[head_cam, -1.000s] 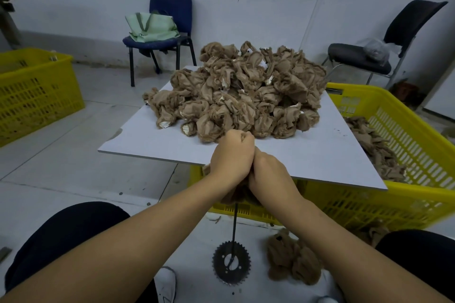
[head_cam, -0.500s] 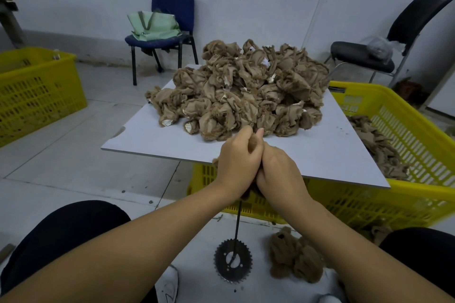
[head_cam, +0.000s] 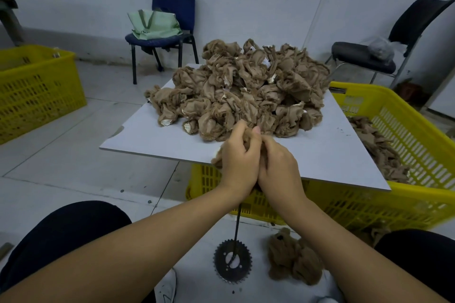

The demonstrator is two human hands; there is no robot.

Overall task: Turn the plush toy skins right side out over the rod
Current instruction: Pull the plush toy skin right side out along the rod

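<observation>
A thin black rod [head_cam: 237, 226] stands upright on a toothed sprocket base [head_cam: 232, 264] on the floor between my knees. My left hand [head_cam: 237, 157] and my right hand [head_cam: 279, 167] are pressed together over the rod's top, both gripping one brown plush skin [head_cam: 218, 160] that mostly hides between my palms. A big heap of inside-out brown skins [head_cam: 246, 88] lies on the white board [head_cam: 332, 155] just beyond my hands. One turned plush bear [head_cam: 293, 258] lies on the floor right of the sprocket.
The board rests on a yellow crate [head_cam: 406, 130] holding more brown skins [head_cam: 379, 147]. Another yellow crate [head_cam: 37, 91] stands at the left. A blue chair with a green bag [head_cam: 160, 22] and a black chair [head_cam: 369, 54] stand by the wall.
My left fingers have loosened from a fist and both hands have shifted slightly upward on the skin; more brown fabric shows at the left of my left hand.
</observation>
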